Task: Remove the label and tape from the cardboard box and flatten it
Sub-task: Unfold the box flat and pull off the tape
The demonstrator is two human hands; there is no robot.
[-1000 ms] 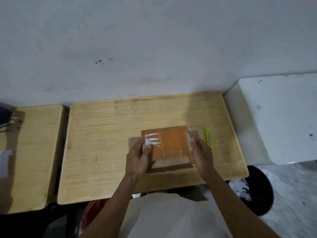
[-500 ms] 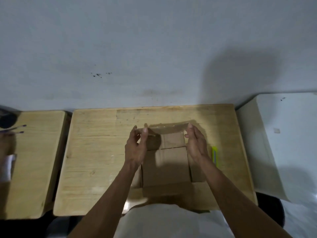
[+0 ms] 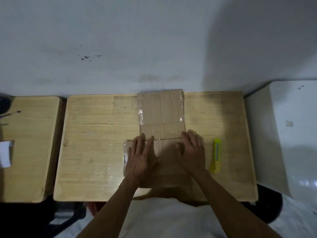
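The brown cardboard box point(image 3: 161, 114) lies opened out flat on the wooden table point(image 3: 96, 134), stretching from the far edge to the near edge. Clear tape point(image 3: 140, 114) still shines along its left and right sides, and a crumpled taped flap sticks out at the lower left. My left hand point(image 3: 142, 158) presses palm down on the near left part of the cardboard, fingers spread. My right hand point(image 3: 192, 152) presses flat on the near right part, just below a fold line. Neither hand holds anything.
A yellow-green utility knife point(image 3: 216, 155) lies on the table just right of my right hand. A second wooden table point(image 3: 29, 143) stands to the left with white paper point(image 3: 6, 153) on it. A white cabinet point(image 3: 288, 134) stands to the right, a wall behind.
The box, held upright with its orange taped face showing, was opened out and laid flat. Both hands moved from gripping its sides to pressing down on it.
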